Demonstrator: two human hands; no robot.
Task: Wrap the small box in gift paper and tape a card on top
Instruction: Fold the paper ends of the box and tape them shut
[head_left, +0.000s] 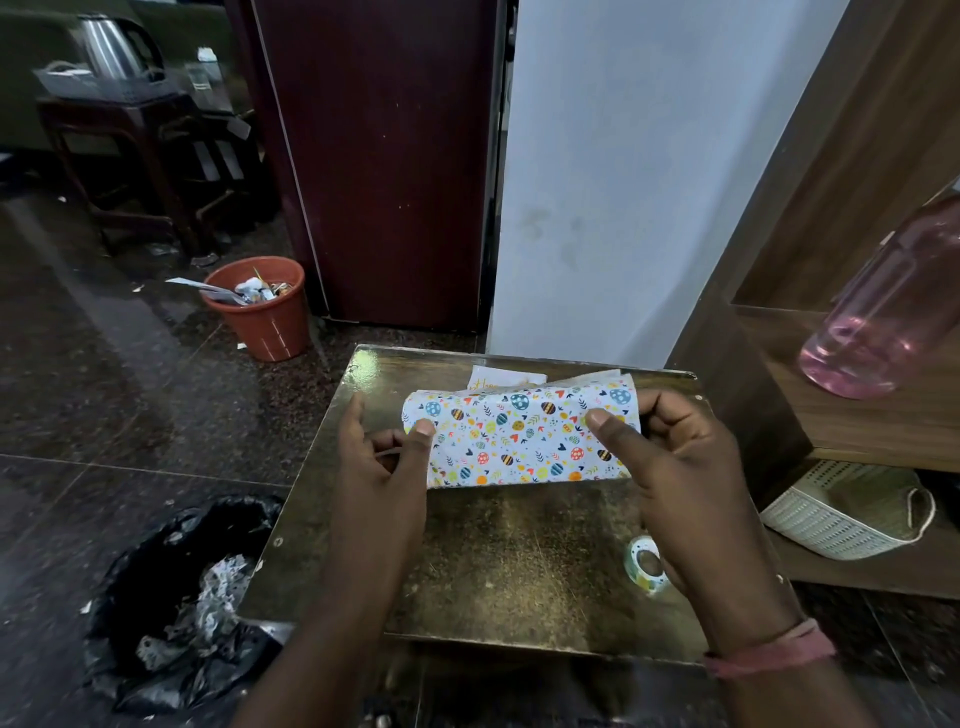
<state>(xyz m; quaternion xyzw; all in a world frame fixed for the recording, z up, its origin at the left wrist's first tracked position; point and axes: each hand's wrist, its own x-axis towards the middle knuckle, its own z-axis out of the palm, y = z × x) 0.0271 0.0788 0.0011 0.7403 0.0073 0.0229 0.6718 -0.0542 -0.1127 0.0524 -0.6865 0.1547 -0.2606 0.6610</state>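
The gift paper (524, 434) hangs between both hands above the gold surface (519, 561) — the left hand (384, 457) pinches its left edge, the right hand (670, 457) grips its right edge. A card (501, 379) lies behind it, a tape roll (644, 566) nearer — an orange bin (262, 312) stands on the floor.

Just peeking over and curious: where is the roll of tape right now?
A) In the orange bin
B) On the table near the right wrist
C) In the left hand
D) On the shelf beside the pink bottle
B: the tape lies on the table, partly behind the right hand; both hands, including the left hand, hold only the paper.
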